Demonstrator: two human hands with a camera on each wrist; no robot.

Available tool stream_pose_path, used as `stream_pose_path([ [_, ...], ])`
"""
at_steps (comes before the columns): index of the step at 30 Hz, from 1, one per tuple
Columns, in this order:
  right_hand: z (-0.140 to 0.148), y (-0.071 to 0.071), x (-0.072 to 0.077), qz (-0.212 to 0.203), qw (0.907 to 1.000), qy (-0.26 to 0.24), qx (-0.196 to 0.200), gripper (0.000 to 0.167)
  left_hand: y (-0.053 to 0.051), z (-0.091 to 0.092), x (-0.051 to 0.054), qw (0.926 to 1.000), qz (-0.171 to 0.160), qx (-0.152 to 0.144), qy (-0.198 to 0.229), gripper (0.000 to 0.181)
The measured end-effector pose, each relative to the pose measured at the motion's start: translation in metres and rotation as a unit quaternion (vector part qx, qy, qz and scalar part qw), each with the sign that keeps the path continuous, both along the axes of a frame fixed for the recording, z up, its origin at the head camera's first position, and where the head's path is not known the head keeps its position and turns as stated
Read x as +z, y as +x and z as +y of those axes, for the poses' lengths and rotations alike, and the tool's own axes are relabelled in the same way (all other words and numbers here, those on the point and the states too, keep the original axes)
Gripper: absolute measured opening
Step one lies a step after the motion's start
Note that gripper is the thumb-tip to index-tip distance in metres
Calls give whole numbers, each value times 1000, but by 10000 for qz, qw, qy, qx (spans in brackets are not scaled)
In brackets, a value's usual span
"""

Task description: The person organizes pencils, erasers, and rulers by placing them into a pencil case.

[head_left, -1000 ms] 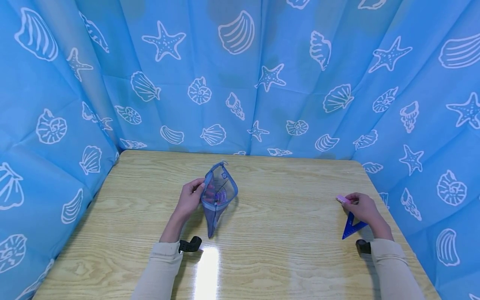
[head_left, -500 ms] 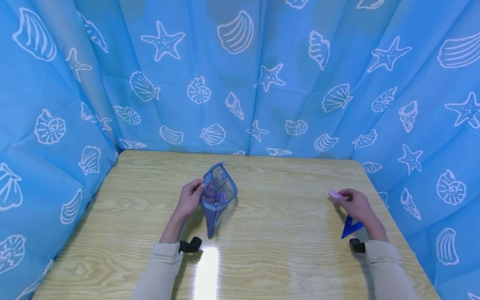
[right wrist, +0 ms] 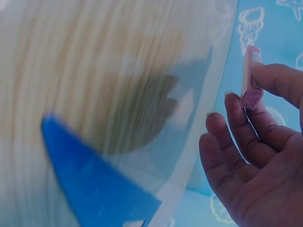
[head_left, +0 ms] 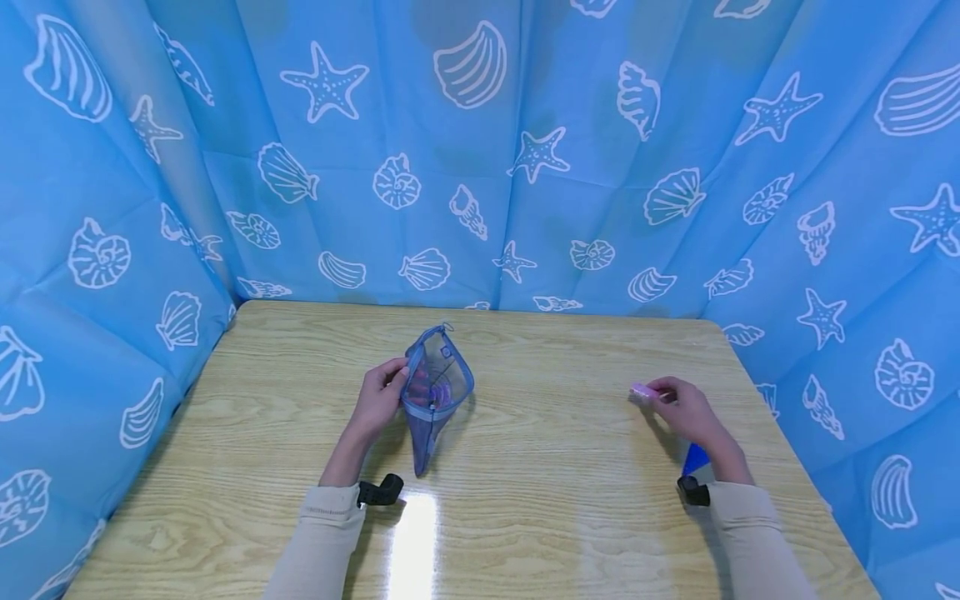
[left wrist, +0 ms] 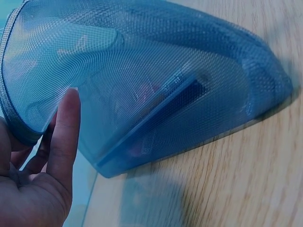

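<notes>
My left hand (head_left: 379, 398) pinches the left rim of a blue mesh zip pouch (head_left: 424, 429), whose mouth gapes upward. Through the mesh, in the left wrist view, a long blue-edged item (left wrist: 151, 120) shows, with blurred pinkish shapes near it. Purple rings are visible inside the pouch in the head view. Above the table at the right, my right hand (head_left: 690, 410) holds a small pink eraser (right wrist: 251, 80) between thumb and fingers; it has a printed label. Below that hand lies a blue set square (right wrist: 97, 175), mostly hidden by the wrist in the head view.
The wooden table (head_left: 540, 500) stretches between both hands. A blue curtain (head_left: 480, 167) with white shells and starfish hangs along its back and sides. Each wrist bears a black camera mount, such as the left one (head_left: 381, 490).
My right hand has moved left with the pink eraser, away from the table's right edge, and its wrist now covers more of the set square. The left hand and pouch stay put.
</notes>
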State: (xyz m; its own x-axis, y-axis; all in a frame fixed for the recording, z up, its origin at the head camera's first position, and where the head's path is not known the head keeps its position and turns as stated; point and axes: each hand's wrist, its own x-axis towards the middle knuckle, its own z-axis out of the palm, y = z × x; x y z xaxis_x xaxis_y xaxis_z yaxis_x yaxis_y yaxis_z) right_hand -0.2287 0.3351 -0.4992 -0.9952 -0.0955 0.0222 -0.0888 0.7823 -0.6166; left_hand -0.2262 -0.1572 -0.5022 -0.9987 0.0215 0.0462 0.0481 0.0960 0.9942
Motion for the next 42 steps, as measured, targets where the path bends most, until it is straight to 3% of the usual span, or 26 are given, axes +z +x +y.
stream_pose_path([
  [13,-37,-7,8,128,9990,-125,418,25,2,-1,2,9999,-3,56,-115,34],
  [32,-88,-27,7,9,9945,-335,992,23,0,2,-2,9988,-2,-225,446,33],
  [42,-117,-35,9,-79,9881,-423,1478,20,2,1,1,9994,-4,-165,296,32],
])
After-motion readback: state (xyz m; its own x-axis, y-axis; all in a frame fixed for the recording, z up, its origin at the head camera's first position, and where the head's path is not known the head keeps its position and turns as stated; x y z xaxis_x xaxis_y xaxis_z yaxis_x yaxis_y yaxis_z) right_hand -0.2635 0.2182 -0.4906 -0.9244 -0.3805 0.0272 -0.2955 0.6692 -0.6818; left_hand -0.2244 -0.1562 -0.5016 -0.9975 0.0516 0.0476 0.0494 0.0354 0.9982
